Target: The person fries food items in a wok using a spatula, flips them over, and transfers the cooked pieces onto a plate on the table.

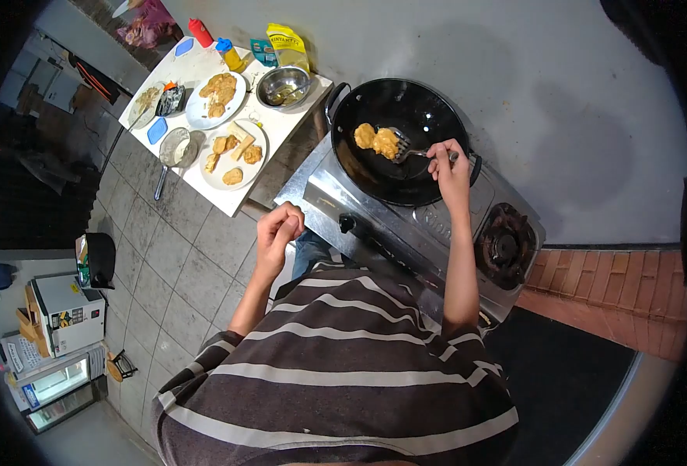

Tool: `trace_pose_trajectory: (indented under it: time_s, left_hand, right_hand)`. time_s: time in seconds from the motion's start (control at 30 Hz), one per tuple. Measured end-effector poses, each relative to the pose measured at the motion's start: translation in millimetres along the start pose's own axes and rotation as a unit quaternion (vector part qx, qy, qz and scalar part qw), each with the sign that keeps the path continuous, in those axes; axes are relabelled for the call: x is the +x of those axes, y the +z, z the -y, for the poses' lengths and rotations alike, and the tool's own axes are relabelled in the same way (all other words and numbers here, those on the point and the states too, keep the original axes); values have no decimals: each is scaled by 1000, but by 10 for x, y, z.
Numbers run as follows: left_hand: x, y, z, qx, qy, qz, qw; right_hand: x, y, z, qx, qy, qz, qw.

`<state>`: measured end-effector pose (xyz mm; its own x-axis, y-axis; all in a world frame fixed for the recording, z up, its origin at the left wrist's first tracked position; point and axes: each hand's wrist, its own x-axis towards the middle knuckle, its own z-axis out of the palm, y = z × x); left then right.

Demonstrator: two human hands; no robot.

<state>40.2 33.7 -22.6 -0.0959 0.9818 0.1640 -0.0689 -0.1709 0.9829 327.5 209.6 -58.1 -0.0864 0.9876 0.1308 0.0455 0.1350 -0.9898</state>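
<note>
My right hand (pixel 448 159) is closed around the handle of a slotted spatula (pixel 416 153), reaching over a black wok (pixel 429 105). The spatula's slotted end touches one golden battered piece (pixel 385 143) in the wok, and a second battered piece (pixel 364 136) lies right beside it. The wok sits on the left burner of a metal gas stove (pixel 437 225). My left hand (pixel 280 229) is held in front of my body with its fingers curled into a loose fist, and nothing shows in it. It is apart from the stove's near left corner.
A white table (pixel 227 198) on the left bears a plate (pixel 211 177) of fried pieces, another plate (pixel 194 116) of battered food, a steel bowl (pixel 262 89), a strainer (pixel 179 147), bottles and packets. A bare burner (pixel 504 242) is at the stove's right. A grey wall stands behind.
</note>
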Motion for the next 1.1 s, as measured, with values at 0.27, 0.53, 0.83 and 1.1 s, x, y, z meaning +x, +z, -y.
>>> trace_pose_trajectory:
  time_s: [0.27, 0.53, 0.83, 1.1]
  left_hand:
    - [-17, -27, 13, 1, -3, -4, 1000]
    - [-18, -28, 63, -7, -6, 0, 1000]
    - [21, 38, 52, -9, -24, 25, 999]
    - [77, 120, 30, -7, -19, 27, 999]
  right_hand:
    - [-94, 22, 453, -284, -96, 33, 953]
    - [-40, -113, 563, -322, -118, -6, 939]
    - [-171, -137, 632, -316, -157, -84, 932]
    - [-344, 159, 295, -99, -90, -102, 986]
